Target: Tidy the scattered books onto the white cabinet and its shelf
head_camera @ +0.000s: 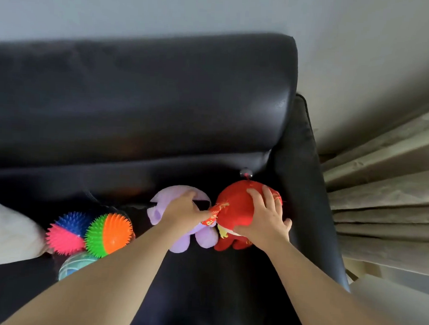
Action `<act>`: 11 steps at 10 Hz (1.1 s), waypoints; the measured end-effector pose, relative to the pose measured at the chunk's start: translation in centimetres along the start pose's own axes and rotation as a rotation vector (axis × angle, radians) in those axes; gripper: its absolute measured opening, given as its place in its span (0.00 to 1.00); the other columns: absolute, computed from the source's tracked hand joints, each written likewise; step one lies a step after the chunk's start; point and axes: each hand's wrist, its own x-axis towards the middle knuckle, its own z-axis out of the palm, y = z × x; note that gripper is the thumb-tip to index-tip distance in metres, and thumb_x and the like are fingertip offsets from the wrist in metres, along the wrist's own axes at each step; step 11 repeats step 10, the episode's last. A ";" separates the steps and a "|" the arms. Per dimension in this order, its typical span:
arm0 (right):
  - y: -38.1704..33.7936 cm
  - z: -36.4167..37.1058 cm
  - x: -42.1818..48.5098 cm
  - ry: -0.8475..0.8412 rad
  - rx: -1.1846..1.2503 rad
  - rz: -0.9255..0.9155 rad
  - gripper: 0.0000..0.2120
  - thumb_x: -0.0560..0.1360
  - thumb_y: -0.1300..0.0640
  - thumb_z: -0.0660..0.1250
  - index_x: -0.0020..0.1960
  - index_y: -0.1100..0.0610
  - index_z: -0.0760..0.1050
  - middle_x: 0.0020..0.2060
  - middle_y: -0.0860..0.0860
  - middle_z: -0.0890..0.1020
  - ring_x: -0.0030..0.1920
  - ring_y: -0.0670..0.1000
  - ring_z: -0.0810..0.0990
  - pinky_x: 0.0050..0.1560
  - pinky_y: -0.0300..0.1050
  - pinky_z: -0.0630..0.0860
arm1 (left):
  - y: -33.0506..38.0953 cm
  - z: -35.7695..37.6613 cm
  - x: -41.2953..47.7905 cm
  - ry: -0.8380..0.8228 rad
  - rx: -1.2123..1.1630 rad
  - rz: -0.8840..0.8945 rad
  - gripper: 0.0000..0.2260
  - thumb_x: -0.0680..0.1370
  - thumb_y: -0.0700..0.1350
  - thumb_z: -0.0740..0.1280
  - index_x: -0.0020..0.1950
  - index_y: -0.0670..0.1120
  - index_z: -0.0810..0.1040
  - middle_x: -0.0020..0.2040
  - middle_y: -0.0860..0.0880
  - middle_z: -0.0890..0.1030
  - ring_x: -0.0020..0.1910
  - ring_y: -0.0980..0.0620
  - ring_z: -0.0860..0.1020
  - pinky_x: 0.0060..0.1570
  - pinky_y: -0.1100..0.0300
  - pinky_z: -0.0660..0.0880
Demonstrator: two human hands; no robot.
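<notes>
Your left hand grips the purple plush over its top, thumb stretched toward the red plush just beside it. Your right hand holds the red plush, fingers spread over its round head. Both toys sit on the black sofa, near its armrest. To their left, a pink-blue ball touches a green-orange ball, both spiky. A curtain hangs at right.

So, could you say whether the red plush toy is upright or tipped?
Upright: red plush toy sits feet down, right hand gripping its head.
</notes>
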 end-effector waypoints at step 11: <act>-1.8 1.7 -2.6 0.224 0.096 0.142 0.37 0.74 0.53 0.65 0.75 0.40 0.47 0.76 0.48 0.41 0.75 0.57 0.45 0.70 0.60 0.56 | -6.0 -2.9 -2.7 0.201 0.476 0.191 0.29 0.76 0.50 0.65 0.74 0.53 0.56 0.75 0.49 0.52 0.73 0.44 0.55 0.65 0.51 0.65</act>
